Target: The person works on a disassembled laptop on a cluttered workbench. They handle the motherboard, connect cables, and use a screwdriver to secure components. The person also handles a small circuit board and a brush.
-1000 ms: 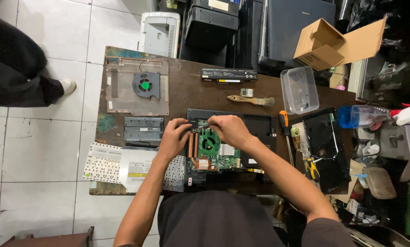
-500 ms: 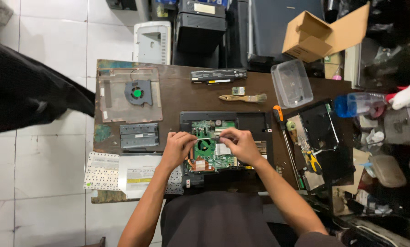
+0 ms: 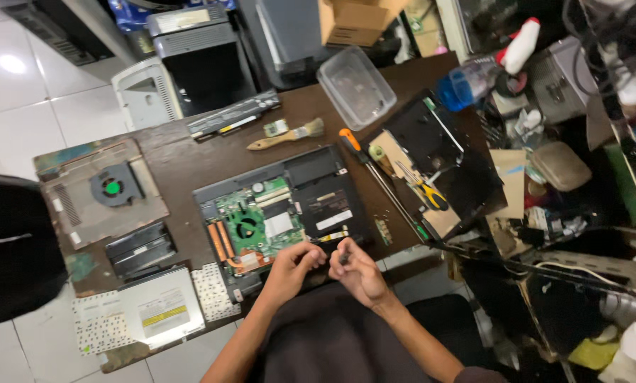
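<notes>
Even overhead indoor light, moderately bright. Glare spot on the white floor tiles (image 3: 13, 64) left of the bench (image 3: 183, 159). Soft shadows under the bench. Slight motion blur; wide-angle bending at edges. Right clutter dim.

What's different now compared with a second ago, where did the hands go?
Both hands came off the green circuit board and drew back to the near edge of the opened black laptop base; left hand and right hand now meet fingertip to fingertip. Nothing on the brown table moved.
</notes>
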